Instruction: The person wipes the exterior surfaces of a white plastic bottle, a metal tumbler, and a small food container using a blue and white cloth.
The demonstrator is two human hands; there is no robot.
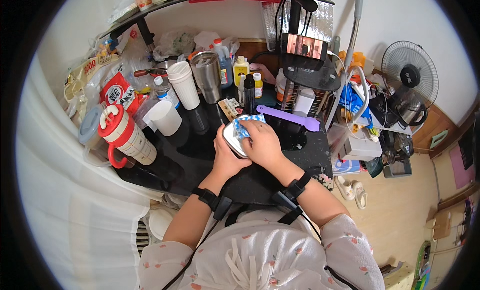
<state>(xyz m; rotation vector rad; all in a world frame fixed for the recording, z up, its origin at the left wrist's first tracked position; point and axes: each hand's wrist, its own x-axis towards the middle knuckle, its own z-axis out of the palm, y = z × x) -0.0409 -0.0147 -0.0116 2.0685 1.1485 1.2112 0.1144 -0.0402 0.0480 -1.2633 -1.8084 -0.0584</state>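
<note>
My left hand (224, 155) grips a small white object with rounded corners and a dark rim (233, 141) from its left and lower sides, above the black table (202, 159). What the object is, I cannot tell. My right hand (262, 144) presses a blue-and-white patterned cloth (243, 126) onto its upper face. Just beyond my hands lies a purple plastic spoon-shaped tool (288, 117). Near it stand a black bottle (249, 93) and a small yellow bottle with a white cap (257, 85). Both wrists wear black straps with small devices.
At the left stand a red-and-white tumbler (131, 140), a white cup (165, 117), a ribbed white cup (183, 85) and a steel tumbler (207, 78). A phone (304, 46) rests on a small black stand (311, 74). A fan (410, 75) and kettle (408, 108) are at the right.
</note>
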